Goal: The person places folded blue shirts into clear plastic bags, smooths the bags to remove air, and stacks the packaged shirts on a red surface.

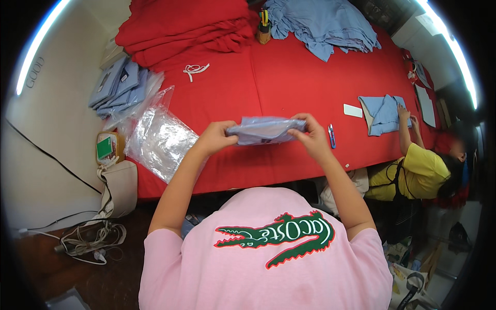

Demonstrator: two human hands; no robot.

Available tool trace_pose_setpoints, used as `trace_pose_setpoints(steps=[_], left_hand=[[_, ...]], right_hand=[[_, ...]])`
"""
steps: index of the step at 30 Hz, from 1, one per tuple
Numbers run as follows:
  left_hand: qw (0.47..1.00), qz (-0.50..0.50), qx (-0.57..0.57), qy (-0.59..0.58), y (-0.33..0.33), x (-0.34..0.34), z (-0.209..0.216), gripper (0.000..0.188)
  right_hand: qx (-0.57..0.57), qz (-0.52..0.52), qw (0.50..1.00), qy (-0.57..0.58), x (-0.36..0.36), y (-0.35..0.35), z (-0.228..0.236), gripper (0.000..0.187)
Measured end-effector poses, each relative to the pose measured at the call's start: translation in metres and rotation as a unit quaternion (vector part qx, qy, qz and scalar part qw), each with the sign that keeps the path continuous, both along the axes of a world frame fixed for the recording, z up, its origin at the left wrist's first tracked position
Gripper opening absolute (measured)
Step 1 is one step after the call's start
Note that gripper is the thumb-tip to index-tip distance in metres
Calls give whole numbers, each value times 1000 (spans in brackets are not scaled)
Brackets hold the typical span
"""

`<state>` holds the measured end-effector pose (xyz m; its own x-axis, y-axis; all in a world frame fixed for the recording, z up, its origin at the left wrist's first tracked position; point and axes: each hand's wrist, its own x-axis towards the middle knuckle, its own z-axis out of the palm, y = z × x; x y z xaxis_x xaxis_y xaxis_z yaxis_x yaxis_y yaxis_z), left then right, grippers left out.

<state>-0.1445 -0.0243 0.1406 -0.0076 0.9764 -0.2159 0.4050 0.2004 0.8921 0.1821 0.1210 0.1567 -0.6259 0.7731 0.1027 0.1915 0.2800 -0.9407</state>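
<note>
A folded light-blue garment in a clear plastic bag [266, 133] is held up just above the red-covered table [227, 170]. My left hand [217, 137] pinches its left end and my right hand [311, 135] grips the right end, thumbs toward me. The bag's plastic shines along the near side. Left of my left hand lies a loose pile of clear plastic bags [160, 139]. Small blue-handled thread snips [331, 136] lie to the right of my right hand.
Bagged blue garments [118, 85] are stacked at left. Red cloth [186, 31] and blue garments [330, 28] lie at the back, with a tool holder [264, 33] between. A white card [353, 110] lies near a co-worker [426, 173], who handles a blue garment [383, 114]. Cables [95, 240] lie on the floor.
</note>
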Motion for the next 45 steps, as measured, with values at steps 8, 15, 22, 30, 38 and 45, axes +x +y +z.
trace_pose_setpoints(steps=[8,15,22,30,38,45], left_hand=[[967,217,57,-118,39,22,-24,30],[913,381,-93,-113,-9,83,-102,38],[866,399,-140,-265,-66,177,-118,36],[791,423,-80,-435,-57,227,-125,43],[660,393,11,-640,-53,238,-103,49],[686,488,75,-535,-72,161,-11,47]], right_hand=[[-107,-50,993,-12,-10,91,-29,49],[1,-118,987,-107,42,82,-103,51],[-256,-13,961,-104,115,34,-154,30],[-610,3,792,37,85,18,-95,34],[-552,157,819,1,57,3,-75,23],[-520,285,803,-60,-4,-9,-36,28]])
